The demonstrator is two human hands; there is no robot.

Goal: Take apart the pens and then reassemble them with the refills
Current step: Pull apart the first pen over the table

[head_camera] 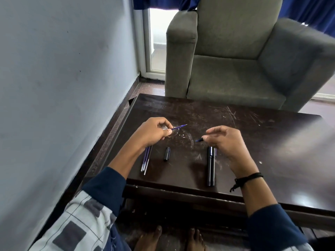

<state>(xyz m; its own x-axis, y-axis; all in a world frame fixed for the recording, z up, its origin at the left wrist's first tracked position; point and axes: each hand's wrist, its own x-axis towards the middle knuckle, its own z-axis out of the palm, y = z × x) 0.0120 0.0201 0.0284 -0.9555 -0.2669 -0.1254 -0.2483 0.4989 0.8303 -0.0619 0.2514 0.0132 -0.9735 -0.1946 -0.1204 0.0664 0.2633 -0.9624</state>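
Note:
My left hand [152,133] grips a clear pen barrel with a blue refill [179,127] sticking out of it toward the right. My right hand [224,140] pinches a small dark blue pen part [199,140] between thumb and fingers, a short way from the refill's tip. Several loose blue refills [146,160] lie on the dark table [253,142] under my left wrist. A black pen cap [166,153] lies between the hands. Two black pens [211,167] lie side by side below my right hand.
The scratched table stands against a pale wall [63,87] on the left. A grey armchair [244,60] sits right behind the table's far edge. My bare feet [174,238] show under the near edge.

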